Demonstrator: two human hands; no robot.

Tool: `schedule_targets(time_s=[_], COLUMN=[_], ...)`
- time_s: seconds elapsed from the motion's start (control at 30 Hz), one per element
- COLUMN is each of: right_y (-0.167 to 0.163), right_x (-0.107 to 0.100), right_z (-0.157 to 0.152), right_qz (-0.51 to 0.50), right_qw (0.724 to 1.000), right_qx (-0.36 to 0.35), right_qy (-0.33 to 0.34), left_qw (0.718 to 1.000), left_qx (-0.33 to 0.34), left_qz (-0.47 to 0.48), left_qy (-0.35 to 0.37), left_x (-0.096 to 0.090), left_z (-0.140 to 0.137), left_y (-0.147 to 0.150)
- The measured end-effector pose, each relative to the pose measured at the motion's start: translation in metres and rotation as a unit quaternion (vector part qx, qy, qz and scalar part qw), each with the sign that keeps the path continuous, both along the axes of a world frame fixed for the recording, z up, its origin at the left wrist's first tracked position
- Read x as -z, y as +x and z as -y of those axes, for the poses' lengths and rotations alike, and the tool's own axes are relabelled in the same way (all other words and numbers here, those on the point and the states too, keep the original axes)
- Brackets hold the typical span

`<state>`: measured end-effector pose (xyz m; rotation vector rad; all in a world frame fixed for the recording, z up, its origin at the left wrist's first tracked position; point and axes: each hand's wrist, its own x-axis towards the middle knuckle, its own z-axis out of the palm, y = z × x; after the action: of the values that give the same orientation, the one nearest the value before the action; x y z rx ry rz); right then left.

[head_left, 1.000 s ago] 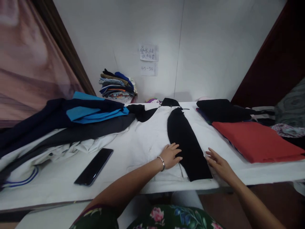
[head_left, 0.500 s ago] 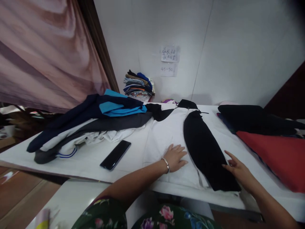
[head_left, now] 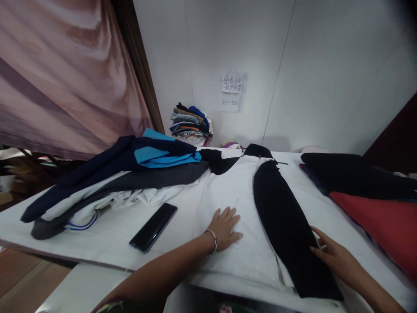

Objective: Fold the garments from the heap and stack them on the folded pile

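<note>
Two hands on a white-and-black garment at the near edge of a table.

The garment (head_left: 233, 191) lies spread on the white-covered surface (head_left: 192, 217), its black collar (head_left: 259, 151) toward the far edge; one black sleeve (head_left: 286, 217) runs down along the body to the near edge. The left hand (head_left: 224, 228) rests on the white body, fingers spread. The right hand (head_left: 335, 256) touches the sleeve's outer border, thumb upon the black cloth; whether the fingers pinch it cannot be told. A phone (head_left: 153, 227) lies left of the garment, apart from it. Loose clothes (head_left: 156, 174) occupy the left end of the surface; red cloth (head_left: 381, 221) and folded black cloth (head_left: 352, 174) lie toward its right edge. A clothing stack (head_left: 190, 124) rises at the far edge.
</note>
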<state>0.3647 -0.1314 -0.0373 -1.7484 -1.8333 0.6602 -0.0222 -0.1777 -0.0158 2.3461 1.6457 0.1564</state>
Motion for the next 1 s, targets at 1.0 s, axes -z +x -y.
schedule_targets(time_s=[1.0], right_y=[-0.107], right_x=[-0.032], right_z=[-0.120], right_qz=[0.248], right_qw=[0.952], right_qx=[-0.168], right_qy=[0.059], left_qw=[0.998], left_qx=[-0.044], left_qz=[0.010], left_qy=[-0.035], left_x=[-0.035], left_z=[-0.031], left_y=[0.026])
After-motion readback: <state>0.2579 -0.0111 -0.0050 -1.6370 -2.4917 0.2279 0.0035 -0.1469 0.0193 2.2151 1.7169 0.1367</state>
